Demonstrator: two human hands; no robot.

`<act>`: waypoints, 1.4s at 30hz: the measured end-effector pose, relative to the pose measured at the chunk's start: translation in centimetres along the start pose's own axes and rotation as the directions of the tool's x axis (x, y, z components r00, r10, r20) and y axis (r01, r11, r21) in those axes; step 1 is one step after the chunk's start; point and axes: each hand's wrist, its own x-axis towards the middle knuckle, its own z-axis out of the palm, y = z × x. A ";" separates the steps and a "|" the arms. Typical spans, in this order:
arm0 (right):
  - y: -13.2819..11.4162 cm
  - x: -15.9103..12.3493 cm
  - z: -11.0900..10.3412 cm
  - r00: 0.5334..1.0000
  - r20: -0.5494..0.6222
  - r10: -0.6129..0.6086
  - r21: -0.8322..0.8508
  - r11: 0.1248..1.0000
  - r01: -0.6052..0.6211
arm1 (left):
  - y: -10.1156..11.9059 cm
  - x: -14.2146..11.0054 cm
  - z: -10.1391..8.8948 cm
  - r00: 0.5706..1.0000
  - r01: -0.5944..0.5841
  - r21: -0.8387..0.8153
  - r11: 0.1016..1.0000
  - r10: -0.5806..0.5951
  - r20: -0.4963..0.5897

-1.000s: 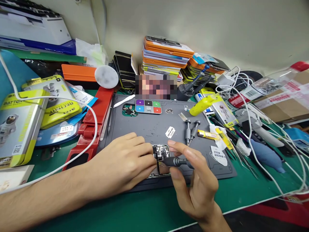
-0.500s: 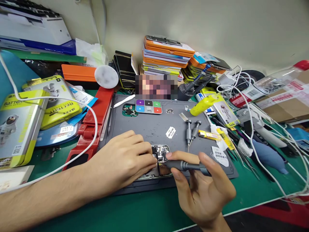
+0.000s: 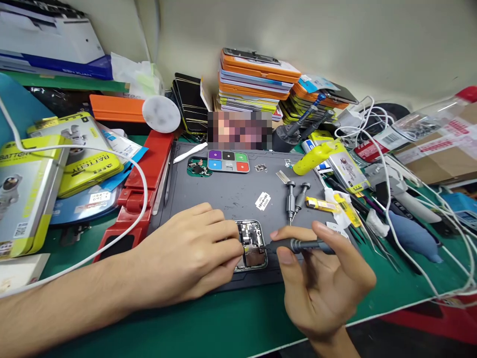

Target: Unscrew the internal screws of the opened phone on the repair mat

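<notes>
An opened phone [image 3: 253, 243] with its circuit board showing lies on the grey work mat [image 3: 238, 194]. My left hand [image 3: 186, 253] rests on top of it, fingers curled and pressing it down at its left side. My right hand [image 3: 324, 283] pinches a dark screwdriver [image 3: 298, 244] between thumb and fingers. The tool lies nearly level, its tip at the phone's right edge. Most of the phone is hidden under my left hand.
Two more screwdrivers [image 3: 294, 199] lie on the mat, with a coloured parts tray [image 3: 228, 161] at its back. A red clamp [image 3: 141, 194], yellow battery boxes [image 3: 33, 174], stacked phone cases [image 3: 257, 82], white cables [image 3: 391, 164] and tweezers [image 3: 372, 238] crowd the green bench.
My right hand has drawn back to the right and turned, bringing the screwdriver from over the board to the phone's right edge. My left hand has stayed on the phone.
</notes>
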 end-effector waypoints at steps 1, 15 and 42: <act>0.0 0.0 0.1 1.000 -0.001 0.000 -0.010 1.000 0.000 | 0.0 0.0 0.0 1.000 -0.005 -0.010 1.000 0.005 0.002; 0.1 -0.1 0.1 0.997 0.070 0.040 0.007 0.999 -0.041 | 0.2 -0.3 0.0 0.981 -0.188 -0.013 0.982 0.188 0.053; 0.3 -0.3 -0.1 0.995 0.067 -0.068 -0.129 0.989 0.076 | 0.2 -0.1 -0.2 0.992 -0.091 -0.091 0.992 0.098 0.079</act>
